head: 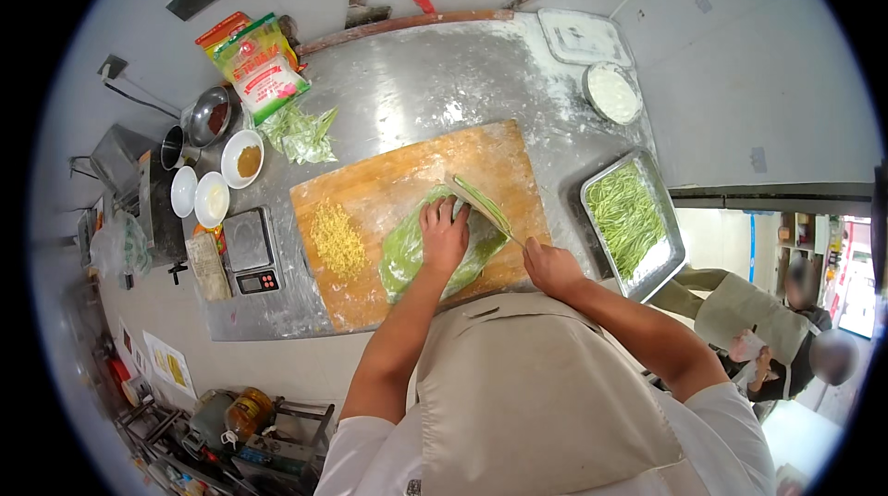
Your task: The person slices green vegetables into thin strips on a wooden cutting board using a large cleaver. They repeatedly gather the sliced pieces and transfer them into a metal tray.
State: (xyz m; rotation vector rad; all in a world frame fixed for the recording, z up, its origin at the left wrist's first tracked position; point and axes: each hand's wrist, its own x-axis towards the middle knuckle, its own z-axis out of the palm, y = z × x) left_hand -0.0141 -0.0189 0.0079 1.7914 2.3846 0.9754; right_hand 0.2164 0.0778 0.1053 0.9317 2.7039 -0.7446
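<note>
A floured green sheet of dough (404, 250) lies on a wooden cutting board (333, 184). My left hand (445, 232) rests on the dough with its fingers near the blade. My right hand (553, 268) grips the handle of a knife (485, 213), whose blade slants over the right part of the dough. Thin green strips (479, 196) lie along the far side of the blade. On the board's left part is a heap of yellow crumbly bits (338, 239). To the right of the board, a metal tray (676, 246) holds many green noodles (624, 218).
A digital scale (250, 243), white bowls (242, 159), a steel bowl (208, 116) and seasoning bags (260, 72) stand at the left. A bowl of white flour (613, 94) and a floured tray lid (584, 36) are at the far right. Beyond the table, at right, are people (753, 329).
</note>
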